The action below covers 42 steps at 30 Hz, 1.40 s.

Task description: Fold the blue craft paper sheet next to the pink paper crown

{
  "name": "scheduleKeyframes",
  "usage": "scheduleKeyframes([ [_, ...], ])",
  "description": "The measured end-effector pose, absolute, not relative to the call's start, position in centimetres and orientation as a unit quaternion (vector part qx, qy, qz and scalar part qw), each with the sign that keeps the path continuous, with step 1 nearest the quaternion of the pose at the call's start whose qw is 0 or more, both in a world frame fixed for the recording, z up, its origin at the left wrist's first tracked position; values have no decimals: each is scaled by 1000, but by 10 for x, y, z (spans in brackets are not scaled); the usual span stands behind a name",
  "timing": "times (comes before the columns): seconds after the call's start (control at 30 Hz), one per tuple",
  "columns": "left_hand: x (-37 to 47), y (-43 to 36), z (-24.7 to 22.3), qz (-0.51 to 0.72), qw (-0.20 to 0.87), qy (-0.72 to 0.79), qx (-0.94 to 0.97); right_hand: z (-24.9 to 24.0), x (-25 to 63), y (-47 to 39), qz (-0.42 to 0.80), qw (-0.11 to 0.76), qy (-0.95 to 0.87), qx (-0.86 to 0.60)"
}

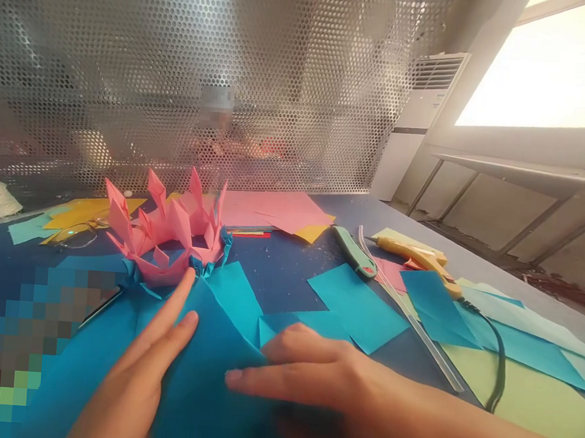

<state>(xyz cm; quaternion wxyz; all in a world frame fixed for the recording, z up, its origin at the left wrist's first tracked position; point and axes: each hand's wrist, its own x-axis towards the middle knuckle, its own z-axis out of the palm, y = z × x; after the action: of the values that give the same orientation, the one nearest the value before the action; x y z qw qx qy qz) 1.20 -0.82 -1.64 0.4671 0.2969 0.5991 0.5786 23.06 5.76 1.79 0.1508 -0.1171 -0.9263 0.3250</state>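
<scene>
The blue surface [289, 272] runs wide under everything, backed by a perforated metal screen [232, 75] at twelve o'clock. Largest upon it is the blue paper sheet [201, 379], lying flat at six o'clock under both hands. It looks thin and light, limp at the edges, likely to slide on the smooth top and to crease at any pinch, so it wants flat palms or a hold at a corner or along a fold, not a squeeze in the middle.

Loose teal paper squares [357, 303] lie at three o'clock from it, with pale green and pink sheets further out.

At eleven o'clock from the sheet stands the pink paper lotus [171, 237], its petals upright and pointed, blue leaves tucked at its base. It is fragile, I judge; lift it from beneath the base, never by a petal.

The left hand [136, 375] lies open and flat on the sheet, fingers spread, its index tip touching the lotus base. The right hand [312, 374] also rests flat, fingers together pointing to nine o'clock, pressing what may be a folded edge, though blur makes that uncertain. Neither grip holds anything.

A yellow glue gun [420, 258] with its black cord lies at two o'clock, a clear glue stick [406, 307] beside it, and a green utility knife [354, 252] just left of those.
</scene>
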Motion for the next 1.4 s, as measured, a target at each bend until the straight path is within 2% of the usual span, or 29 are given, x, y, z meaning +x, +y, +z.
scheduleKeyframes([
  [0.07,16,-3,-5,576,428,631,294,19,231,56,327,127,-930,-109],
  [0.2,18,-3,-1,529,523,622,245,20,233,58,327,125,-932,-87],
  [0.3,19,-9,-4,527,616,546,211,19,233,59,341,186,-916,-98],
  [0.4,23,-13,-3,551,664,457,214,18,231,58,386,274,-870,-138],
  [0.5,27,-10,2,563,655,433,258,18,227,57,448,335,-806,-193],
  [0.67,36,-3,3,545,626,477,289,16,219,61,583,342,-675,-295],
  [0.8,37,-12,-4,550,560,502,364,15,216,67,671,369,-570,-298],
  [1.03,26,-11,-7,525,551,559,329,15,216,69,675,340,-558,-343],
  [1.2,23,-2,-9,541,618,493,288,11,216,69,695,327,-539,-345],
  [1.4,29,-2,-7,566,646,440,262,15,216,69,675,283,-562,-386],
])
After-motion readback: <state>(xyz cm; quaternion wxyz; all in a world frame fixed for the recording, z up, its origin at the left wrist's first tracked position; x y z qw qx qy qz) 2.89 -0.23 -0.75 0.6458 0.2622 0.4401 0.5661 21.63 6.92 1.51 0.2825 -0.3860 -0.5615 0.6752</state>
